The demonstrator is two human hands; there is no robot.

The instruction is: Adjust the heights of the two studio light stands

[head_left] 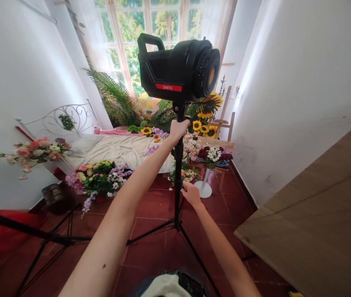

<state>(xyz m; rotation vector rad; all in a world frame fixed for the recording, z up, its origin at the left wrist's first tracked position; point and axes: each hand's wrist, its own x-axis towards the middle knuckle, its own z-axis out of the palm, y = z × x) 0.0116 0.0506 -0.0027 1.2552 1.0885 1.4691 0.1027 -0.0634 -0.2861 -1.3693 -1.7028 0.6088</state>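
A black studio light (169, 70) with a red ZHEYU label is mounted on top of a black light stand (178, 165). Just below the lamp, my left hand (179, 128) is wrapped round the upper part of the pole. Lower down, my right hand (190, 193) is closed at the pole's side, by a knob or collar that its fingers mostly hide. The stand's legs are spread on the red tiled floor in front of me, and the lamp's lens faces right.
Behind the stand is a bed (110, 146) with flower bunches (101, 177) at its near side. A second black stand (39, 231) reaches in from the left. An easel (225, 115) and a white-based flower stand (204, 189) are at right. A wooden panel (317, 206) juts in from the right.
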